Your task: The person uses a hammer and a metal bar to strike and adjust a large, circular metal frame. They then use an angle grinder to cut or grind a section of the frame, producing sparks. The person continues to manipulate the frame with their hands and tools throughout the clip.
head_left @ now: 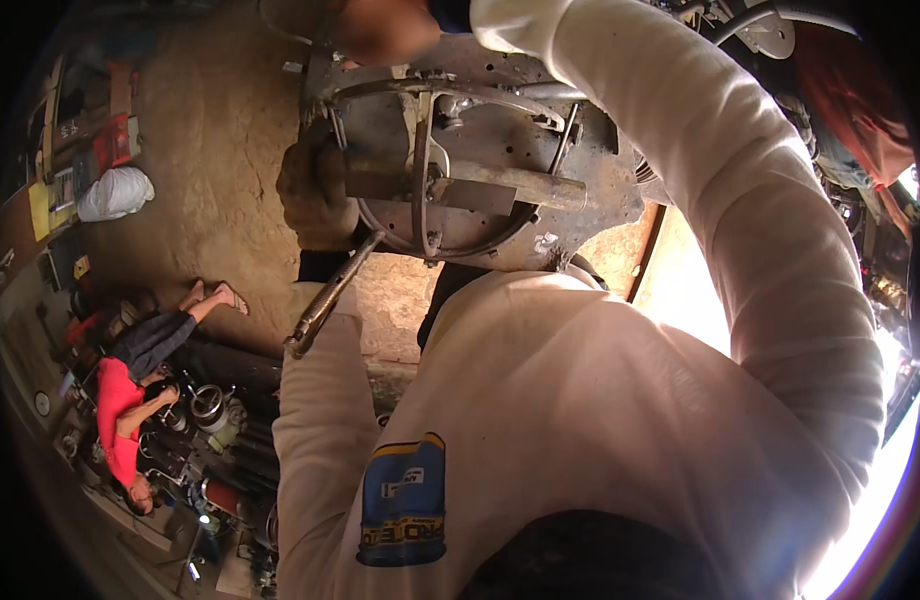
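My left hand (315,190), in a dark brown work glove, is closed at the left side of a round metal frame (420,175) with crossing bars. What its fingers grip is hidden. A flat metal strip (470,193) runs from beside that glove across the frame, next to a short pipe (555,188). From the frame's lower rim a slim metal rod (330,295) slants down over my left sleeve. My right arm reaches round to the far side, where my right hand (388,30) is smeared by motion; its fingers cannot be made out.
The frame lies on a worn metal plate (600,150) with drilled holes. At the left, a person in a red shirt (117,400) works beside metal pots and parts (210,405). A white sack (117,193) lies farther up. Machinery and a reddish cloth (860,100) are at the right.
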`<control>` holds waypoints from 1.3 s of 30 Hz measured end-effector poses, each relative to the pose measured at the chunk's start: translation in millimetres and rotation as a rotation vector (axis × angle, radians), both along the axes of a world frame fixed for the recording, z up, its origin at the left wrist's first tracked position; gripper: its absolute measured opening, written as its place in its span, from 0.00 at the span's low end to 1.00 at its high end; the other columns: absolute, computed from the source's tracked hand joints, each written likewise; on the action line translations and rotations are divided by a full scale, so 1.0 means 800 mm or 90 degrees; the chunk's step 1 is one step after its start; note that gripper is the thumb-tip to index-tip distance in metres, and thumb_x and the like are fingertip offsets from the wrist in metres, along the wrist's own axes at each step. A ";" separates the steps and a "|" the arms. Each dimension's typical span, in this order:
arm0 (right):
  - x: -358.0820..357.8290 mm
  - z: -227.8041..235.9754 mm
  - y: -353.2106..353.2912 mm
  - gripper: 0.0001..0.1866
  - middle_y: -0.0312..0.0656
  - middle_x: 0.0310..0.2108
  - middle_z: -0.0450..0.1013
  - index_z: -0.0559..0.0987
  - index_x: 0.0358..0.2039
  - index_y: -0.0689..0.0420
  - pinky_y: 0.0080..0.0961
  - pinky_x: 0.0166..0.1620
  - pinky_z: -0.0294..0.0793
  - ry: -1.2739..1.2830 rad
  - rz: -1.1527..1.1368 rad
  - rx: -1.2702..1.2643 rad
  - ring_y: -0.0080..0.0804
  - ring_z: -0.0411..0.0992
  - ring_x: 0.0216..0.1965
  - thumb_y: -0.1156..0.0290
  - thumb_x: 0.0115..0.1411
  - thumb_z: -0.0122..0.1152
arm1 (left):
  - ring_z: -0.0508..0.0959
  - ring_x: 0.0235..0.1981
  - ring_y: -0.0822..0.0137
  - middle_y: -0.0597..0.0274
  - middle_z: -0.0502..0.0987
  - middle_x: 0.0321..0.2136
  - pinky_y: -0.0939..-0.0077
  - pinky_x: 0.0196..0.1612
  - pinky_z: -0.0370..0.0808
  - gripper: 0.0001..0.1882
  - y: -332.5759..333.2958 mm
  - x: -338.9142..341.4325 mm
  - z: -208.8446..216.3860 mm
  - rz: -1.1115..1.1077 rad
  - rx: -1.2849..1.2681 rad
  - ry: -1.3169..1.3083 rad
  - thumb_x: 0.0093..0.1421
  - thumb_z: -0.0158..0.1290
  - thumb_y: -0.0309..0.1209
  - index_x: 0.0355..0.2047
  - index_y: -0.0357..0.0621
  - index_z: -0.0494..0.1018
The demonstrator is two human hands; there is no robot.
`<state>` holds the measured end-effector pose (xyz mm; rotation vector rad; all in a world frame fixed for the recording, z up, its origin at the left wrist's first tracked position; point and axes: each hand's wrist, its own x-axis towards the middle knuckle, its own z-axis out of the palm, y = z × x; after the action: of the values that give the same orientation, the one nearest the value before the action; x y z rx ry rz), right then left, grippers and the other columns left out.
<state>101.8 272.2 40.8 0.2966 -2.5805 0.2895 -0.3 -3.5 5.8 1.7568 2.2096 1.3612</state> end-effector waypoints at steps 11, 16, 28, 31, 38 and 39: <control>0.146 0.059 -0.012 0.24 0.44 0.15 0.74 0.81 0.14 0.52 0.41 0.25 0.73 -0.202 -0.385 0.019 0.46 0.75 0.20 0.48 0.57 0.61 | 0.81 0.36 0.47 0.50 0.82 0.39 0.57 0.41 0.78 0.16 0.000 -0.001 0.003 -0.001 -0.019 0.037 0.69 0.47 0.38 0.46 0.41 0.78; 0.199 0.038 -0.028 0.24 0.45 0.16 0.74 0.83 0.18 0.53 0.44 0.28 0.74 -0.121 -0.523 -0.081 0.47 0.75 0.21 0.48 0.60 0.61 | 0.81 0.40 0.45 0.50 0.81 0.43 0.54 0.43 0.78 0.17 0.001 -0.009 -0.004 -0.036 -0.016 0.079 0.70 0.44 0.38 0.46 0.40 0.77; 0.225 0.042 -0.038 0.27 0.44 0.13 0.69 0.78 0.12 0.55 0.41 0.23 0.68 -0.053 -0.369 -0.171 0.46 0.71 0.18 0.46 0.56 0.69 | 0.81 0.38 0.46 0.51 0.80 0.44 0.54 0.40 0.78 0.15 0.001 -0.004 0.008 -0.044 -0.036 0.106 0.71 0.43 0.37 0.40 0.40 0.75; 0.223 0.039 -0.046 0.27 0.42 0.12 0.69 0.78 0.12 0.54 0.41 0.22 0.68 -0.076 -0.366 -0.183 0.45 0.70 0.17 0.45 0.56 0.69 | 0.81 0.37 0.46 0.50 0.80 0.44 0.54 0.39 0.78 0.14 0.000 -0.008 0.005 -0.060 -0.021 0.142 0.71 0.43 0.36 0.40 0.40 0.75; 0.217 0.038 -0.046 0.27 0.40 0.12 0.70 0.78 0.13 0.53 0.39 0.22 0.68 -0.076 -0.327 -0.150 0.43 0.71 0.17 0.45 0.57 0.68 | 0.81 0.37 0.47 0.50 0.78 0.44 0.55 0.37 0.79 0.10 0.003 -0.008 0.002 -0.068 0.009 0.245 0.69 0.46 0.33 0.36 0.40 0.72; 0.217 0.041 -0.046 0.27 0.40 0.13 0.70 0.78 0.13 0.53 0.39 0.23 0.68 -0.090 -0.333 -0.160 0.43 0.71 0.17 0.45 0.57 0.67 | 0.81 0.37 0.47 0.51 0.78 0.45 0.55 0.37 0.79 0.09 0.002 -0.008 0.002 -0.072 0.006 0.221 0.69 0.46 0.32 0.36 0.40 0.72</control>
<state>275.7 235.0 73.3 -0.4980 -2.6051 0.4434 -6.7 -1.5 7.1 2.2312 2.2118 1.1168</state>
